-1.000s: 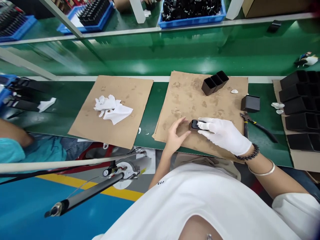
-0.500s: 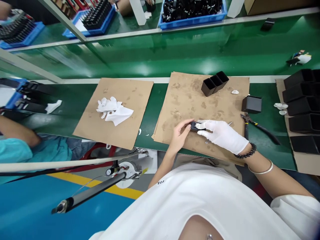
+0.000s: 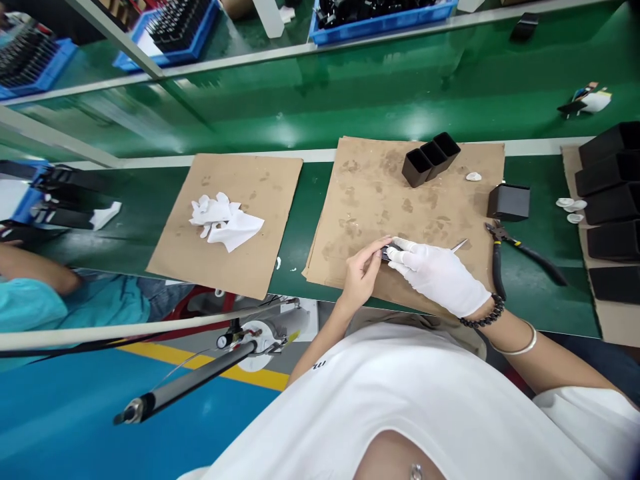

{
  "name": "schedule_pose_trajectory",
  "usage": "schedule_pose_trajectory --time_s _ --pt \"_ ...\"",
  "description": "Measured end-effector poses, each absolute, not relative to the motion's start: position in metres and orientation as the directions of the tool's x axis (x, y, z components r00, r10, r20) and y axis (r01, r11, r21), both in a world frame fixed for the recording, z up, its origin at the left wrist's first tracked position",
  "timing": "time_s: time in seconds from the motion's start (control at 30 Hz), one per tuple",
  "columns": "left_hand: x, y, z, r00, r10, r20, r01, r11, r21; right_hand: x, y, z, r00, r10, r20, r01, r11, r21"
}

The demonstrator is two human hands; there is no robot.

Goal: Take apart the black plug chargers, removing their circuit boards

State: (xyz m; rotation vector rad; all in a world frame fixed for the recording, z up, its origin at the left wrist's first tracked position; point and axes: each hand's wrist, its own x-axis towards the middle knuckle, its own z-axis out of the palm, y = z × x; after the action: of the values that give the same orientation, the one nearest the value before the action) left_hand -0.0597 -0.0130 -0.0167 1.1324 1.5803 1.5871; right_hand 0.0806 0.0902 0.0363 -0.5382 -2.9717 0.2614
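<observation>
A small black plastic part [image 3: 385, 253] is gripped between my two hands, low over the brown cardboard [image 3: 360, 200]. Only a sliver of it shows; fingers cover the rest. My bare left hand [image 3: 361, 269] closes on its left side. From the right, my white-gloved right hand [image 3: 434, 275] has its fingers bent onto the same part. Just beyond the glove lies a thin pointed metal tool [image 3: 459, 245], partly hidden. Black-handled cutting pliers [image 3: 520, 250] rest to the right of the glove. Farther back, black square tubes [image 3: 431, 160] stand in a joined row on the cardboard.
A black box [image 3: 509, 202] sits above the pliers, with more black boxes [image 3: 613, 200] along the right edge. White gloves [image 3: 225, 220] lie on a second cardboard sheet at left. Blue bins [image 3: 380, 27] line the shelf. A co-worker's arm [image 3: 37, 268] shows at far left.
My gloved fingers have curled further over the black part, so less of it shows. My left fingers have closed in around it. The whole view has shifted slightly.
</observation>
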Motion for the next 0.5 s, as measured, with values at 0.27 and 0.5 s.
schedule_pose_trajectory --time_s 0.27,0.5 --pt "-0.0570 -0.0137 -0.0199 -0.488 0.871 0.045 -0.004 -0.054 0.999 0.0852 0.0863 0.0311 -0.910 0.376 0.177 0.355 0.925 -0.138" --pt "-0.0522 -0.0102 -0.0251 -0.528 0.848 0.030 -0.032 -0.055 0.998 0.0826 0.0874 0.0253 -0.879 0.432 0.201 0.389 0.894 -0.220"
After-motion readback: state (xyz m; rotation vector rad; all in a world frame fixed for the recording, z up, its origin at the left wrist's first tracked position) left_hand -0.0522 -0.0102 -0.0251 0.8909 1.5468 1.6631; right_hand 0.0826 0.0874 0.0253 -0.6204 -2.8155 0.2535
